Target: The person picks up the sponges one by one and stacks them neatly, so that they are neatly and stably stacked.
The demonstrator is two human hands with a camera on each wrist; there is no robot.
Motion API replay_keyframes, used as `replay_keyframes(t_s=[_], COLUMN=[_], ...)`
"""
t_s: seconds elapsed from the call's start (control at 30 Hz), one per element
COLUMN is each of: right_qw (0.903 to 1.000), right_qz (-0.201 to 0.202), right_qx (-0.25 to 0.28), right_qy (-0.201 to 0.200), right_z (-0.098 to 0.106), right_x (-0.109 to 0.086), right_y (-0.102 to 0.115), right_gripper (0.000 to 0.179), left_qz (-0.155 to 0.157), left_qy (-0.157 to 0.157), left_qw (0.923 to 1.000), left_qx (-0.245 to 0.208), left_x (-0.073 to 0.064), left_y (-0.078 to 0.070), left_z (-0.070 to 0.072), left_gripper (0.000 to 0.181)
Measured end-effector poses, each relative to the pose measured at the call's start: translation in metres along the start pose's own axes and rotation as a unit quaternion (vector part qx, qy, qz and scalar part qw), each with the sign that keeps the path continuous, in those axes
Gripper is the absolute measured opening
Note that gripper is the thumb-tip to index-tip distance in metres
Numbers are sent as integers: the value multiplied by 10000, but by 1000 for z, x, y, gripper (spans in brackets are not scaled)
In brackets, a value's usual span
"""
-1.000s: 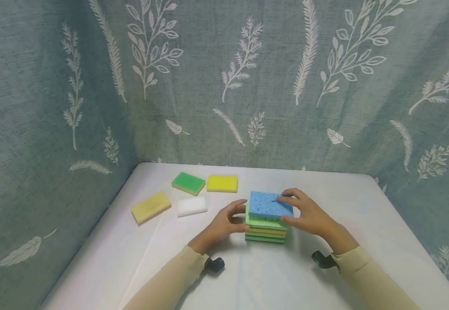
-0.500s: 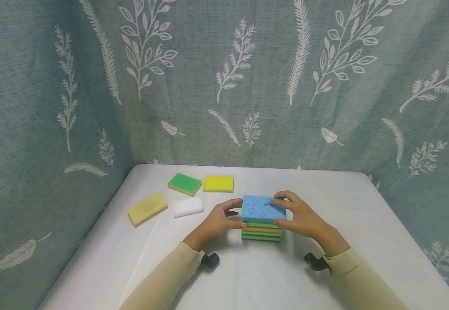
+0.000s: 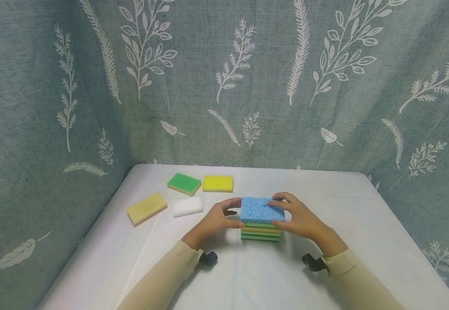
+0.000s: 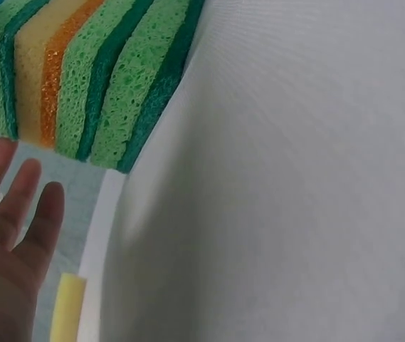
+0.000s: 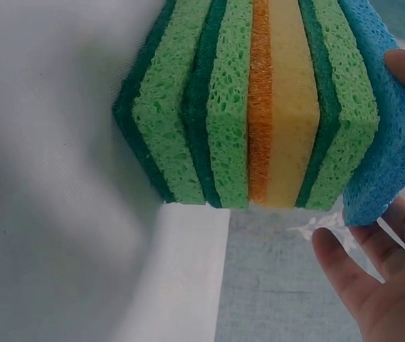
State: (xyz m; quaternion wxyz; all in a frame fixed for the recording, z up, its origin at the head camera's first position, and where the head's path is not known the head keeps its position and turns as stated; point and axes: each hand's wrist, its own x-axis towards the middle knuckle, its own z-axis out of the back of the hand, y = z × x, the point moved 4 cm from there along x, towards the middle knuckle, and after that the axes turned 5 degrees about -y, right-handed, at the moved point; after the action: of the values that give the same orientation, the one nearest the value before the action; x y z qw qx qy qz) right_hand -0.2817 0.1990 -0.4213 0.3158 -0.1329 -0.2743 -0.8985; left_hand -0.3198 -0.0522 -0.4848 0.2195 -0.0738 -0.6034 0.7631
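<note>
A stack of scouring sponges (image 3: pixel 260 233) stands on the table, light green and dark green layers with one tan and orange one (image 5: pixel 291 107) among them. On top lies a blue sponge (image 3: pixel 260 210), now nearly in line with those below. My right hand (image 3: pixel 303 217) pinches the blue sponge at its right end, thumb at the near edge and fingers over the top and far side. At its left end, my left hand (image 3: pixel 217 218) touches with thumb and index finger near the corners. The other left fingers (image 4: pixel 48 214) extend loosely beside the stack in the left wrist view.
Left of the stack on the white table (image 3: pixel 363 241) lie a white sponge (image 3: pixel 187 206), a tan sponge (image 3: pixel 147 208), a green sponge (image 3: pixel 184 184) and a bright yellow sponge (image 3: pixel 218 184). A patterned green curtain (image 3: pixel 193 142) hangs behind the table.
The blue sponge has come down toward the near side and now covers the top green sponge, seen uncovered in part before. The right hand moved with it; the left hand stays at the left side.
</note>
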Motion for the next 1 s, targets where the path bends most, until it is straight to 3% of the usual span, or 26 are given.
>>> replay_keyframes(t_s=[0.27, 1.0], right_qw=[10000, 9996], right_qz=[63, -44], right_qx=[39, 279], right_qy=[-18, 79], right_z=[-2, -6], right_x=[0, -2], right_y=[-1, -2], right_gripper=[51, 53], left_qz=[-173, -64], left_qy=[34, 34], left_qw=[9998, 10000], left_qx=[-57, -65], left_x=[-2, -1], left_y=[-2, 2], left_z=[0, 0], left_gripper=[79, 75])
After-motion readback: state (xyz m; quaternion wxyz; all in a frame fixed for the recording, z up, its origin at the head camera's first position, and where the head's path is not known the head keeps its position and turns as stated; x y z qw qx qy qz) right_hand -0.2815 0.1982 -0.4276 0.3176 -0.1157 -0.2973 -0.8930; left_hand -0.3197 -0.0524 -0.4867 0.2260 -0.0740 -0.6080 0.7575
